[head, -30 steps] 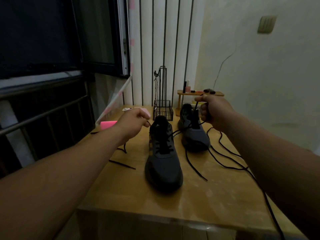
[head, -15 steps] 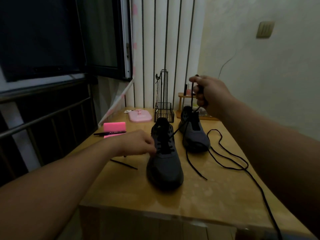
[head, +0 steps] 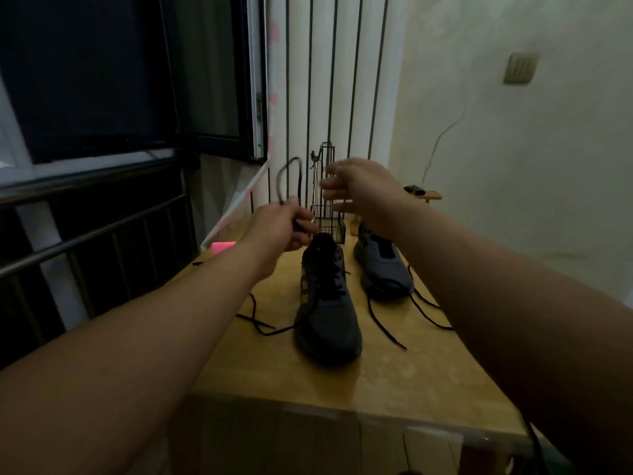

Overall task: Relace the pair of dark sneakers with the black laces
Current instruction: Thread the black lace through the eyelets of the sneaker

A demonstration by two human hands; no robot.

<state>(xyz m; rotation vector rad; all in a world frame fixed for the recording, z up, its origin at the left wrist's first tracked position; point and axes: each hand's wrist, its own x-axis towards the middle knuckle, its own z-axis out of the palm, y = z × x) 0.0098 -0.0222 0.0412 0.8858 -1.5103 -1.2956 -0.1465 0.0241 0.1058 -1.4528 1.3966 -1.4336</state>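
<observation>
The 2 sneakers are standing on the table [head: 428, 371], long axes running away from the person, toes pointing back toward the person. The left hand [head: 279, 229] is pinching a lace [head: 289, 173], which is looping up above its fingers; the near sneaker [head: 327, 313] is sitting just below them. The right hand [head: 363, 190] is hovering, fingers loosely spread, gripping nothing; the far sneaker [head: 385, 269] is sitting below them.

Dim room, dark window [head: 85, 73], striped curtain [head: 329, 80], wooden table [head: 394, 382], pale wall [head: 513, 166]
</observation>
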